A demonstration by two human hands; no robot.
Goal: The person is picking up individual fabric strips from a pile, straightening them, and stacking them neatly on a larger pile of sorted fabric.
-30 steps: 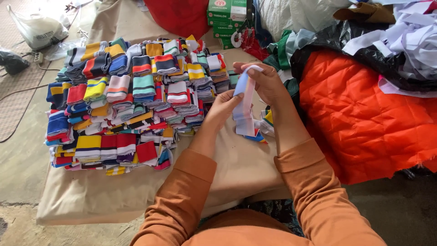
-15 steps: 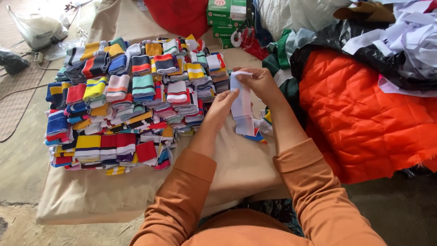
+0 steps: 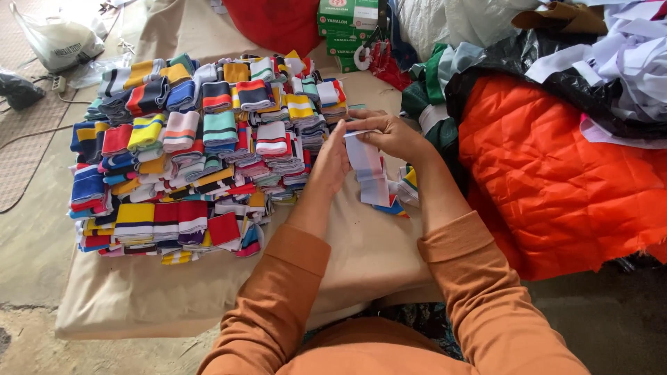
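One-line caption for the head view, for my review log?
Both hands, left hand and right hand, hold a pale striped fabric band beside stacked folded striped bands on a tan cloth.

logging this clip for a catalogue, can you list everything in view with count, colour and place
folded striped knit bands: too many to count, red, blue, yellow, white, teal, stacked in rows on the left
striped band: one, pale blue, white and pink, held up in both hands
loose bands: a few, mixed colours, under the hands
tan cloth: one, spread under the stacks
orange quilted fabric: one, at right
black plastic sheet: one, above the orange fabric
white strips: a heap, top right
green boxes: a stack, top centre
red fabric: one, top centre
white plastic bag: one, top left
left hand: orange sleeve, holds the band
right hand: orange sleeve, holds the band's top
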